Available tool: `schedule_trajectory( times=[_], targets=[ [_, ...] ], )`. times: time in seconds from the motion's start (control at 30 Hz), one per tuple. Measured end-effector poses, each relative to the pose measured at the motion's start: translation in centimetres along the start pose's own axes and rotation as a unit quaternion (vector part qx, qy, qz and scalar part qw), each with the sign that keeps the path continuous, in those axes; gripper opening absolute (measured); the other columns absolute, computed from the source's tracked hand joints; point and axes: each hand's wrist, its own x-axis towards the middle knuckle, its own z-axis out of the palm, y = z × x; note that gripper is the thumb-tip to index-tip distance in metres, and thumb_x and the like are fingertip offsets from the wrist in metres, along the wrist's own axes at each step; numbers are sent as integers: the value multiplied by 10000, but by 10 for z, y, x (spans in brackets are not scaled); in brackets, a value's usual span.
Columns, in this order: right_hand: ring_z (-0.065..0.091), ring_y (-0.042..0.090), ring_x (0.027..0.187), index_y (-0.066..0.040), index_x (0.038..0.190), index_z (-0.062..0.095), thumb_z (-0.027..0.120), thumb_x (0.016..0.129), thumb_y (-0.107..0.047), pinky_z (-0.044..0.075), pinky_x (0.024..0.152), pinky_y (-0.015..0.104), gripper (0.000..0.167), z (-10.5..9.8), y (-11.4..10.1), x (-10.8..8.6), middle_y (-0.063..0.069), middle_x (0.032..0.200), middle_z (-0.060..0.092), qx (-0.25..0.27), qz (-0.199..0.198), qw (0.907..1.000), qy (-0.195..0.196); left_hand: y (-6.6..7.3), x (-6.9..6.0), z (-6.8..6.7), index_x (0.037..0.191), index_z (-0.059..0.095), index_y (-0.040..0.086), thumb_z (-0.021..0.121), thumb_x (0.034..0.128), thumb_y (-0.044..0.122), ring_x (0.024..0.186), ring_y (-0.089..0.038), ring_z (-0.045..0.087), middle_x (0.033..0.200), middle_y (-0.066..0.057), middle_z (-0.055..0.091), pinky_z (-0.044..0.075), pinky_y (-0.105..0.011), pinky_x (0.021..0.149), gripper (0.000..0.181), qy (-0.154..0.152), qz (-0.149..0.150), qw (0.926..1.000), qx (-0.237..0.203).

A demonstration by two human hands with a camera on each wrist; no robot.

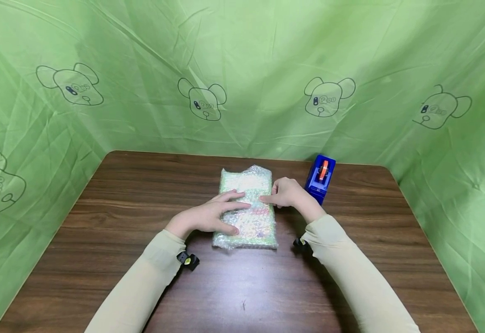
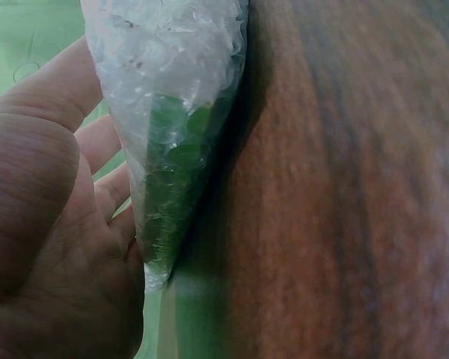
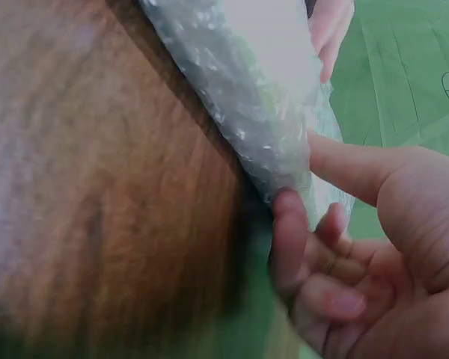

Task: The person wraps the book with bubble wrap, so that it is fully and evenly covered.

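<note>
A flat rectangular package in clear bubble wrap (image 1: 252,182) lies on the table, green and white with coloured print showing through. My left hand (image 1: 209,216) rests on its left part, fingers spread and mostly straight across the top. In the left wrist view, the wrapped end (image 2: 172,142) rises beside that palm (image 2: 52,224). At the package's right edge, my right hand (image 1: 288,192) pinches the wrap, thumb on top. The right wrist view shows the curled fingers (image 3: 288,232) at the edge of the bubble wrap (image 3: 239,97). What is inside cannot be made out.
A blue tape dispenser (image 1: 320,178) with an orange roll core stands just behind the right wrist. The dark wood table (image 1: 142,185) is bounded at the back and sides by green cloth (image 1: 251,69) with bear-head outlines.
</note>
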Motion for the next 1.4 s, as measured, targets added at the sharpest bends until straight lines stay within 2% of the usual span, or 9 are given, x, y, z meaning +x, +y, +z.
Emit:
schedule_trajectory(
  times=[0.17,0.4,0.6,0.73,0.8,1.0,1.17,1.3,1.4],
  targets=[
    [695,213,672,-104,923,632,805,987,-511,520,665,338,446,5,9,-5,41,701,745,351,-221,9990,176,0,1,1,1662,500,219,813,983,392,1688,-352,51,1817,-64,210,174,-698,1299,768,0,20,10000,-28],
    [711,156,628,-99,923,648,818,999,-319,524,625,321,288,9,24,-13,-3,707,743,624,-850,9930,525,0,5,2,1666,496,235,815,981,401,1691,-331,34,1821,-52,198,168,-683,1305,774,-36,25,10000,-54],
    [742,151,700,-104,990,660,772,1022,-205,538,619,317,154,12,33,-20,-12,803,746,862,-1198,9870,637,-2,9,5,1669,491,266,819,977,406,1694,-285,25,1824,-16,190,167,-650,1316,779,-54,-37,10000,-22],
    [706,120,700,-79,1100,654,746,1038,-190,558,659,320,156,15,29,-30,-11,893,756,787,-1362,9848,734,1,8,3,1671,486,267,804,987,420,1694,-291,35,1822,-20,197,183,-648,1315,769,-65,-92,9998,188],
    [663,93,683,-58,1133,657,741,1032,-165,557,660,317,169,13,28,-35,-7,920,763,631,-1591,9820,793,4,6,1,1675,479,266,786,995,428,1693,-303,51,1821,-27,202,201,-643,1313,763,-60,-111,9991,397],
    [636,95,710,-42,1099,675,751,1002,-88,569,675,310,131,4,34,-54,-18,910,750,-6,-2418,9652,996,16,2,0,1694,435,187,705,1029,419,1667,-415,152,1802,-153,228,210,-610,1324,754,48,166,9897,1422],
    [740,204,949,-59,1114,698,774,997,-89,630,839,409,143,-4,46,-74,20,1024,756,-404,-2961,9475,1136,19,-7,2,1701,398,108,602,1108,441,1656,-416,208,1793,-204,229,209,-580,1332,710,173,450,9777,2042],
    [727,225,1083,-73,1160,717,798,996,-129,623,937,474,192,-12,61,-93,36,1111,740,-744,-3158,9360,1362,21,-21,-4,1683,415,68,543,1140,448,1642,-346,287,1775,-180,299,260,-574,1320,675,344,495,9726,2245],
    [700,214,1137,-97,1191,716,821,982,-166,608,962,479,244,-20,76,-109,15,1165,722,-946,-3296,9261,1574,21,-39,-12,1683,415,66,538,1142,460,1627,-335,330,1760,-166,344,283,-586,1308,680,493,445,9670,2458]
  ],
)
